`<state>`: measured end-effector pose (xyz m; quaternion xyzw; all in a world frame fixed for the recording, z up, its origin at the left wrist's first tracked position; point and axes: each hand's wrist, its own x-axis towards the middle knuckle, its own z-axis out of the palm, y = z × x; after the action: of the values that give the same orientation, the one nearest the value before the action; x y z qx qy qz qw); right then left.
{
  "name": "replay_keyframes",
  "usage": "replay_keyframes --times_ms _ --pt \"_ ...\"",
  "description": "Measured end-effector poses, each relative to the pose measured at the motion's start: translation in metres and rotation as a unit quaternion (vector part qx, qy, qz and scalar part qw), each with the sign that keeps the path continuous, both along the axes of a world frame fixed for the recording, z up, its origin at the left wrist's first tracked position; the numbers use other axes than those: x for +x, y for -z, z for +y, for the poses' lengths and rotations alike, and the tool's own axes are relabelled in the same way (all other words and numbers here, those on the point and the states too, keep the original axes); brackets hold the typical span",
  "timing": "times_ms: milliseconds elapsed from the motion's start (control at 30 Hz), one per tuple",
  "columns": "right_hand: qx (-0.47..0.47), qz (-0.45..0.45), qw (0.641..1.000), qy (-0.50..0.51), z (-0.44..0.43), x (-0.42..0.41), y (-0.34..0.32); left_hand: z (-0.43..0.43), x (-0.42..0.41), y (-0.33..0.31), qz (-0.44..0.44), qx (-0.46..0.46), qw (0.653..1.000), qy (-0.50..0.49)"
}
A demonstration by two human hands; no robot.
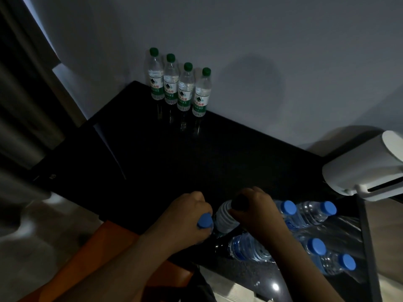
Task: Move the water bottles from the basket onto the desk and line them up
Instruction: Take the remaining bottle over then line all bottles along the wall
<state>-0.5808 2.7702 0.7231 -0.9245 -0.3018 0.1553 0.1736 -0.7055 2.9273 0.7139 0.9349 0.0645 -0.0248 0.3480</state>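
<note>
Four green-capped bottles [177,83] already stand in a tight diagonal row at the far back of the dark counter [196,153], against the wall, so we judge that part of the line-up done. Our left hand [185,216] has its fingers [201,204] curled around the neck of a blue-capped bottle [205,221], and our right hand [255,208] pinches the top of a second, ribbed bottle [224,216], both at the near counter edge. At least five more blue-capped bottles [305,214] lie on their sides in the basket [368,247] at lower right, so roughly half the job looks left.
</note>
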Motion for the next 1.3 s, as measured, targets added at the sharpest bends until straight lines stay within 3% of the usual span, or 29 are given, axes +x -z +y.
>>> replay_keyframes --times_ms 300,500,733,1300 --pt "0.039 0.02 0.999 -0.014 0.001 0.029 -0.013 0.018 0.008 -0.012 0.031 -0.038 0.998 -0.043" --pt "0.092 0.017 0.995 -0.04 0.018 0.072 -0.037 0.033 0.024 -0.03 0.024 -0.016 0.998 -0.049" --pt "0.073 -0.05 0.993 -0.078 0.054 0.132 -0.068 0.06 0.049 -0.052 0.0 -0.026 0.994 -0.109" --pt "0.08 -0.05 0.977 -0.19 0.13 0.261 -0.063 0.105 0.125 -0.06 -0.028 -0.046 0.979 -0.197"
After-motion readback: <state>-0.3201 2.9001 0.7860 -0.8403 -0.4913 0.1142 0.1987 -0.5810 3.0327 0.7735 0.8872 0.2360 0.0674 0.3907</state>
